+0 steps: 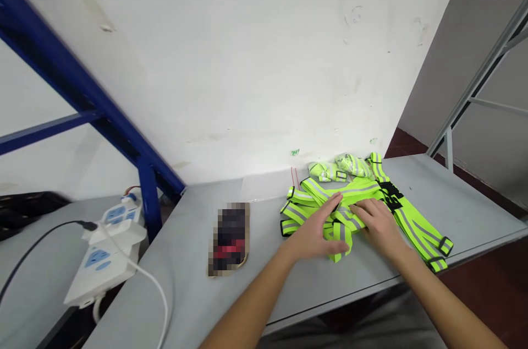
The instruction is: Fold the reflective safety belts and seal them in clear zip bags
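Far left: a dark item [25,208], cut off by the frame, can't ID. Then white power strips [99,266], with a white cable [152,277] curving to the bottom of the frame. Snag hazard if an arm swings that way. Blue metal frame [99,104] slants from upper left to the worktop [268,272]'s back corner, would block reach there.

Left of centre: pixelated item [229,239], can't ID, apart from the heap. Centre back: clear plastic bag [264,188] flat by the wall, partly near the heap; thin, so could slide or get caught under webbing.

Right of centre: hi-vis reflective straps [350,219] in a loose pile. Left hand [317,236] at its near left side, thumb and fingers apart, not clenched, slightly blurred. Right hand [377,225] just beside, fingers bent onto the webbing; can't tell if it's gripping. Main risk: loops tangle or black buckles [446,245] hook neighbouring straps if the pile gets pulled unsorted. Two bagged strap bundles [355,164] sit right behind, easy to bump.

Right: tails run to the front edge; their weight could drag webbing off if nothing pins it.
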`<action>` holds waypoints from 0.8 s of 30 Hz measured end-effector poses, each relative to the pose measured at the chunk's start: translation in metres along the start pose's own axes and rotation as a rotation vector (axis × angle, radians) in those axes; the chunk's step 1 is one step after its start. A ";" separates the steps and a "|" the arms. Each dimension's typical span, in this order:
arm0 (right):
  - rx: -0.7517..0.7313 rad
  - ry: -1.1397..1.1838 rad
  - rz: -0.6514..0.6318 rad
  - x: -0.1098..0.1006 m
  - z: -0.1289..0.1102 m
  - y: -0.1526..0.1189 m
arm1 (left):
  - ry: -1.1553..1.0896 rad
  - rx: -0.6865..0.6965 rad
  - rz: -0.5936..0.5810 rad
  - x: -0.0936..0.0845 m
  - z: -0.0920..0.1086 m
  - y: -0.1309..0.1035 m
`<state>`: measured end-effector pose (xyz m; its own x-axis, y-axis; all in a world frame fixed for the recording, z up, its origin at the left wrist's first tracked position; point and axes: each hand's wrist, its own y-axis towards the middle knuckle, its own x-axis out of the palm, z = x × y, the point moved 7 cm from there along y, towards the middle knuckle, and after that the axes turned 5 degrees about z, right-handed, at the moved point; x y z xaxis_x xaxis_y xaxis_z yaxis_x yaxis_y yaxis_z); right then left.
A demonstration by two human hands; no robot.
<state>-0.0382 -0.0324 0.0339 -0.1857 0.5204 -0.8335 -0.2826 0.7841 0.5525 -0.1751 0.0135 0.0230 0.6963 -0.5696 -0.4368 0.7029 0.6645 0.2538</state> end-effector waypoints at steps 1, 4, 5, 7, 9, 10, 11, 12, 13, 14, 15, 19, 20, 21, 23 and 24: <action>-0.008 0.014 0.050 -0.002 -0.002 -0.001 | 0.061 -0.010 0.025 0.001 -0.001 0.001; 0.000 0.073 0.126 -0.001 -0.008 -0.004 | 0.247 -0.019 0.093 0.002 -0.004 0.003; 0.021 0.103 0.129 0.000 -0.010 -0.003 | 0.292 -0.013 0.102 0.002 -0.004 0.003; 0.089 0.195 0.077 0.001 -0.013 0.000 | 0.341 -0.002 0.077 0.001 -0.004 0.004; 0.173 0.332 -0.032 0.000 -0.015 0.004 | 0.352 -0.012 0.048 -0.003 -0.002 0.004; 0.212 0.405 -0.094 -0.003 -0.016 0.007 | 0.345 -0.026 0.041 -0.006 -0.002 0.004; 0.244 0.471 -0.153 -0.005 -0.016 0.010 | 0.327 -0.045 0.039 -0.009 -0.001 0.003; 0.269 0.523 -0.199 -0.009 -0.017 0.013 | 0.299 -0.068 0.044 -0.012 0.000 0.003; 0.288 0.558 -0.231 -0.014 -0.017 0.016 | 0.262 -0.096 0.057 -0.014 0.001 0.003; 0.301 0.577 -0.255 -0.017 -0.017 0.020 | 0.220 -0.131 0.071 -0.016 0.001 0.003; 0.308 0.580 -0.275 -0.020 -0.017 0.023 | 0.176 -0.172 0.084 -0.017 0.001 0.003; 0.259 0.473 -0.356 -0.014 -0.016 0.032 | 0.062 -0.345 0.103 -0.014 -0.007 0.001; 0.229 0.438 -0.383 -0.011 -0.016 0.033 | 0.050 -0.359 0.089 -0.011 -0.008 0.001; 0.201 0.408 -0.405 -0.008 -0.016 0.033 | 0.047 -0.359 0.071 -0.009 -0.008 0.002; 0.158 0.358 -0.432 -0.003 -0.015 0.032 | 0.057 -0.336 0.041 -0.003 -0.008 0.003; 0.141 0.337 -0.432 -0.003 -0.014 0.031 | 0.068 -0.315 0.034 0.000 -0.008 0.003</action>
<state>-0.0597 -0.0141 0.0534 -0.3782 0.0237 -0.9254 -0.2751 0.9516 0.1368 -0.1741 0.0198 0.0167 0.6998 -0.5177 -0.4923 0.5921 0.8059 -0.0058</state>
